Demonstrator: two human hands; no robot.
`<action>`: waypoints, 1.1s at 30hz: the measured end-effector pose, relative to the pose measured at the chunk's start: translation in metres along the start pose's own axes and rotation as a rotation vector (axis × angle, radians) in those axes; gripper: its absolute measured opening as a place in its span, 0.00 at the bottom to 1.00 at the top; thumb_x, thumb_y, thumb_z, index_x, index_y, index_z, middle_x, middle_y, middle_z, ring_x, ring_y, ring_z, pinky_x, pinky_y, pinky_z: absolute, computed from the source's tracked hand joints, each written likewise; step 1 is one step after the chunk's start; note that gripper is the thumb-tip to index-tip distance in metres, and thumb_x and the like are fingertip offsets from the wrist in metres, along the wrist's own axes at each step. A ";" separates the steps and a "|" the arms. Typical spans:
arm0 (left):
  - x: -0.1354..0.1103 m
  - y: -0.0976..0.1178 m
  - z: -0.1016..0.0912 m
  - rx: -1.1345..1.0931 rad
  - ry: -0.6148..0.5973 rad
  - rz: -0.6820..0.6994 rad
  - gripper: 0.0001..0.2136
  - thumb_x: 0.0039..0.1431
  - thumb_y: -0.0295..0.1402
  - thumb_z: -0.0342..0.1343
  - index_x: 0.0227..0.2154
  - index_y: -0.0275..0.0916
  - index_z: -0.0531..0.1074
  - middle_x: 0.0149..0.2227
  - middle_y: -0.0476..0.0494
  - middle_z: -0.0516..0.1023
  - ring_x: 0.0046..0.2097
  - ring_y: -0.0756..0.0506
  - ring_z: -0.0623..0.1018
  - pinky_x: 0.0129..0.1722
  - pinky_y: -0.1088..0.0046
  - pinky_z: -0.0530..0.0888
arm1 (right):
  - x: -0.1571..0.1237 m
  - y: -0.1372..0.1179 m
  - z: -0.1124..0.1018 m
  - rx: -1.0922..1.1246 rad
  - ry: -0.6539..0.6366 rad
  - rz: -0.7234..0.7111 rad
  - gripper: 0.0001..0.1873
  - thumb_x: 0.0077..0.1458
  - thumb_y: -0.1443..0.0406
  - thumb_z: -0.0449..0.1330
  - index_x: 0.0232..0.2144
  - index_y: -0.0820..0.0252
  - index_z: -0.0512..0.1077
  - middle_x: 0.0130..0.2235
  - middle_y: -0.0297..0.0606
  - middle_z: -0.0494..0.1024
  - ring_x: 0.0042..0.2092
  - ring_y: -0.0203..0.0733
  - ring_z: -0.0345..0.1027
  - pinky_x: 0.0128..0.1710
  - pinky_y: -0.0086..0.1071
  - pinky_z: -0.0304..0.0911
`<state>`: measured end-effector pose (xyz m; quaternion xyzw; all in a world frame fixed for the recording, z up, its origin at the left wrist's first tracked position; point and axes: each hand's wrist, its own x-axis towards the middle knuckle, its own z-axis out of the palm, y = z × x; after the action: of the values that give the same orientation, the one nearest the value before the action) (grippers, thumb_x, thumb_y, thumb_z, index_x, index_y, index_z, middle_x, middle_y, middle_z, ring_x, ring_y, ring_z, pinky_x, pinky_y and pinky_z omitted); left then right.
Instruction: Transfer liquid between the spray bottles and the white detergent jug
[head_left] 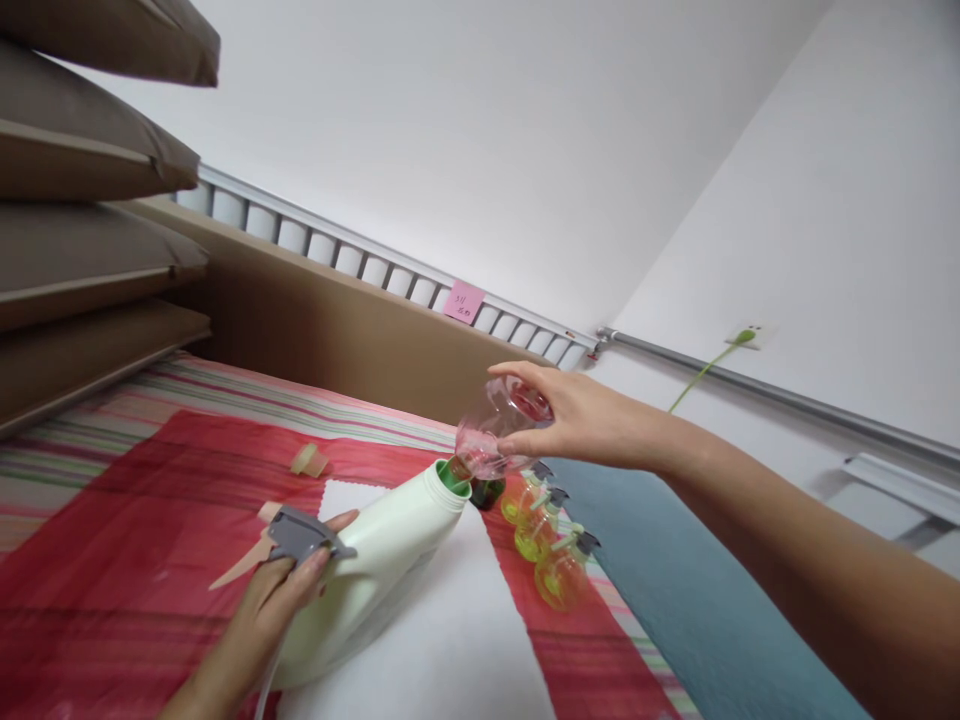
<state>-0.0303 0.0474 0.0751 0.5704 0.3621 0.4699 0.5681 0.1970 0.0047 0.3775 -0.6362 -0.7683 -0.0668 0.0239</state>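
My right hand (559, 410) grips a clear pinkish bottle (487, 425), tipped so that its neck meets the green-lined mouth of a large pale green bottle (382, 560). The pale green bottle leans with its mouth up and to the right. In my closed left hand (281, 590) is a spray trigger head (300, 535), grey and peach, with a thin tube hanging below. The fingers of that hand also lie against the pale green bottle. Whether liquid flows between the bottles I cannot tell.
Several small round yellow-green bottles (559, 580) with spray tops stand to the right, near a dark bottle (487, 492). A pale yellow cap (309, 460) lies on red cloth (135, 560) beside white paper (465, 640). Brown cushions (90, 250) are stacked left; a brown board (315, 310) stands behind.
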 end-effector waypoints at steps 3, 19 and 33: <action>-0.001 0.000 0.000 -0.023 0.008 -0.006 0.22 0.50 0.51 0.53 0.35 0.36 0.79 0.50 0.37 0.75 0.51 0.35 0.71 0.44 0.67 0.73 | 0.000 -0.001 0.000 0.005 -0.012 0.001 0.41 0.42 0.44 0.61 0.56 0.51 0.60 0.46 0.41 0.73 0.43 0.50 0.69 0.37 0.37 0.64; 0.001 -0.004 -0.002 -0.028 -0.007 -0.002 0.24 0.51 0.51 0.53 0.42 0.39 0.77 0.50 0.38 0.75 0.52 0.34 0.69 0.51 0.61 0.67 | -0.004 -0.002 -0.001 0.017 0.011 0.007 0.41 0.43 0.44 0.60 0.56 0.51 0.59 0.47 0.39 0.73 0.43 0.48 0.68 0.39 0.37 0.64; 0.001 -0.010 -0.005 -0.402 0.127 -0.055 0.19 0.48 0.45 0.59 0.38 0.34 0.78 0.36 0.41 0.79 0.40 0.40 0.76 0.39 0.71 0.71 | -0.048 0.074 0.111 1.618 0.140 0.345 0.27 0.53 0.50 0.57 0.52 0.54 0.64 0.47 0.45 0.75 0.47 0.50 0.70 0.38 0.40 0.67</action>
<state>-0.0336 0.0512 0.0646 0.4047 0.3116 0.5518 0.6593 0.2839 -0.0134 0.2675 -0.5259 -0.4673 0.4715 0.5316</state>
